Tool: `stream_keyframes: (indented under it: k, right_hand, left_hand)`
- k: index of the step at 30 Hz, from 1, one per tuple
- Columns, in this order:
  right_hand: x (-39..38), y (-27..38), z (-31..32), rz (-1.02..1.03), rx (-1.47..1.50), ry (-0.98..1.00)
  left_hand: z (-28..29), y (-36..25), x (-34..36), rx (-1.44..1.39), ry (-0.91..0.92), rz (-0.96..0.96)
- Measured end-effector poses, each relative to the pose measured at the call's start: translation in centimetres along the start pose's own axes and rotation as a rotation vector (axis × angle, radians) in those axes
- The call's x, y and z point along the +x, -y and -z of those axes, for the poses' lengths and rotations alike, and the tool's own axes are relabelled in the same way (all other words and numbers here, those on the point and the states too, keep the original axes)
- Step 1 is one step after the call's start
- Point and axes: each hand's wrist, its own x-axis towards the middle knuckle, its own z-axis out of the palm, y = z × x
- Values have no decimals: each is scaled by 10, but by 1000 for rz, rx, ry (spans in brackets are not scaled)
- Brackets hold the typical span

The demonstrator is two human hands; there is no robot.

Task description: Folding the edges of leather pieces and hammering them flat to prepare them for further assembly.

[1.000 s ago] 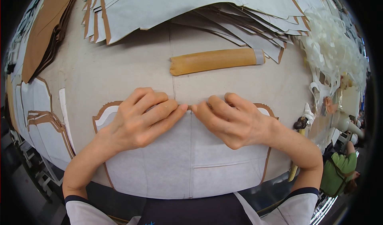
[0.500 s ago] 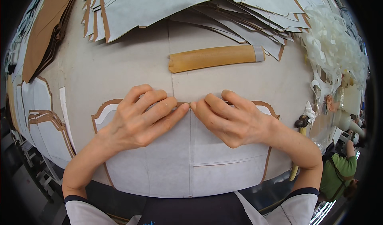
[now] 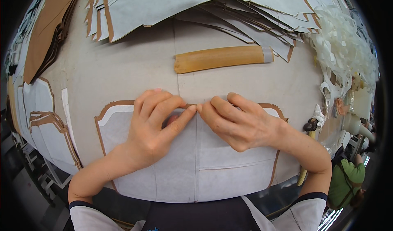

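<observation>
A greyish-white lined piece with brown edges [image 3: 176, 180] lies flat before me, with a seam down its middle and white strips along its far corners. Near that seam, my left hand [image 3: 157, 126] pinches the far brown edge between thumb and fingers. My right hand [image 3: 241, 122] is closed at the same edge just right of the seam, its fingertips almost meeting the left ones. Whatever lies beneath the curled fingers is hidden. Beyond both hands, a curved tan bamboo-like slat [image 3: 221, 60] with a grey band at its right end rests on the table.
Stacked white-and-brown pieces [image 3: 163, 5] cover the far side of the table [image 3: 118, 71]. Brown panels [image 3: 49, 30] and smaller lined pieces [image 3: 49, 137] lie left. At right are tangled whitish strips [image 3: 335, 38], a yellow-handled tool [image 3: 312, 126] and a person in green [image 3: 348, 180].
My left hand has turned and shifted right, uncovering more of the piece's far left corner. The right hand stays nearly where it was at the edge.
</observation>
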Motion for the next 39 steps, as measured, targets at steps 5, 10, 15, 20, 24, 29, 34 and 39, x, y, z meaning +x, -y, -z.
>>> stream_keyframes:
  k: [5, 10, 15, 20, 24, 29, 34, 39]
  right_hand:
    - [-4, 1, -6, -62, 62, -86]
    - [4, 17, -7, -312, 198, -153]
    - [4, 30, -5, -628, 340, -200]
    - [-2, 31, -10, -518, 281, -241]
    - [-3, 29, -17, -418, 189, -291]
    - [-13, 27, -18, -348, 139, -296]
    - [-35, 22, -9, -349, 108, -314]
    - [-65, 19, 17, -395, 98, -198]
  left_hand:
    - [10, -6, -4, 90, -36, 29]
    - [-3, -22, 3, 59, -70, 126]
    - [-11, -30, 4, 45, -70, 155]
    - [-17, -32, 4, 202, -112, 74]
    - [-18, -33, 4, 248, -84, 24]
    - [-20, -46, 8, 431, -8, 15]
    - [-18, -56, 13, 495, 100, 22]
    - [-17, -62, 15, 579, 151, 2]
